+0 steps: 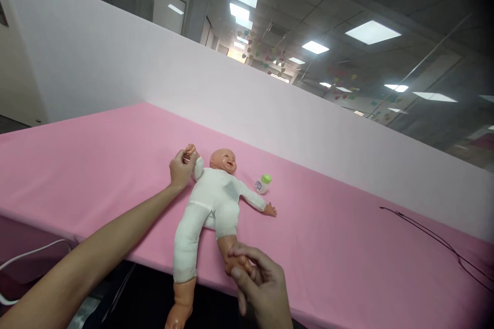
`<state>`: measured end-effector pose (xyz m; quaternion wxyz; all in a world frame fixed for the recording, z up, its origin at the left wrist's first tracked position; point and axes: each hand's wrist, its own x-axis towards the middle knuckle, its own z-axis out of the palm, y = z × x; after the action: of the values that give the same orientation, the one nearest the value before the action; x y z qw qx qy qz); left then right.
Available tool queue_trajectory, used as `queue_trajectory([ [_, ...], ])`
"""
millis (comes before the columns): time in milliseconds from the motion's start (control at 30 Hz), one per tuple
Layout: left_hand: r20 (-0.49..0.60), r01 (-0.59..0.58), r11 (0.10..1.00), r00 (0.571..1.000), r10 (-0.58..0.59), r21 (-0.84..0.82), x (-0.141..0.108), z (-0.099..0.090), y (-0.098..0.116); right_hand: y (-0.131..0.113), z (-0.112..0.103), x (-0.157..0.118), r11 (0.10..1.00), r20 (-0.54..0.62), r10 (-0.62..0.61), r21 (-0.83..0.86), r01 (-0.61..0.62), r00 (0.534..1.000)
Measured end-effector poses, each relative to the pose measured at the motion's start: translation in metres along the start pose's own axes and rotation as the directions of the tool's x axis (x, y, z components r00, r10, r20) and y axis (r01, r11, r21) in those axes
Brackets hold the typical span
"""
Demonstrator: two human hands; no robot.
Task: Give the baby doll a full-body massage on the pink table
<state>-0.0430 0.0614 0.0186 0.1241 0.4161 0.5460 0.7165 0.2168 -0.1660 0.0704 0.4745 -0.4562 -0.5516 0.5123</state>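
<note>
A baby doll (214, 190) with a white cloth body lies on its back on the pink-covered table (328, 247), its head away from me and its face turned to the right. My left hand (182, 167) is closed round the doll's raised hand on the left side. Near the table's front edge my right hand (258, 277) grips the doll's foot on the right, thumb and fingers around it. The other foot (179, 308) hangs over the front edge. The doll's other arm stretches out to the right, close to a small jar (263, 184) with a green lid.
Thin black cables (428, 234) lie on the table at the right. A white partition (247, 97) runs along the table's back edge. At the lower left a white cable (33, 251) hangs beside the table.
</note>
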Motion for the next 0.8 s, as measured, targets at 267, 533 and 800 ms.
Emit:
queue_trajectory([
  [267, 0.399, -0.302, 0.952, 0.880, 0.257, 0.053, -0.030, 0.002, 0.019, 0.022, 0.031, 0.080, 0.991, -0.088, -0.063, 0.114, 0.073, 0.994],
  [533, -0.031, 0.175, 0.981, 0.983, -0.179, -0.087, 0.002, 0.006, -0.011, 0.007, 0.005, 0.007, 0.998, -0.090, -0.040, 0.045, 0.044, 0.995],
  [800, 0.103, -0.068, 0.997, 0.992, 0.071, -0.028, -0.011, 0.002, 0.006, 0.004, 0.001, -0.004, 0.999, 0.000, 0.036, 0.021, -0.036, 0.999],
])
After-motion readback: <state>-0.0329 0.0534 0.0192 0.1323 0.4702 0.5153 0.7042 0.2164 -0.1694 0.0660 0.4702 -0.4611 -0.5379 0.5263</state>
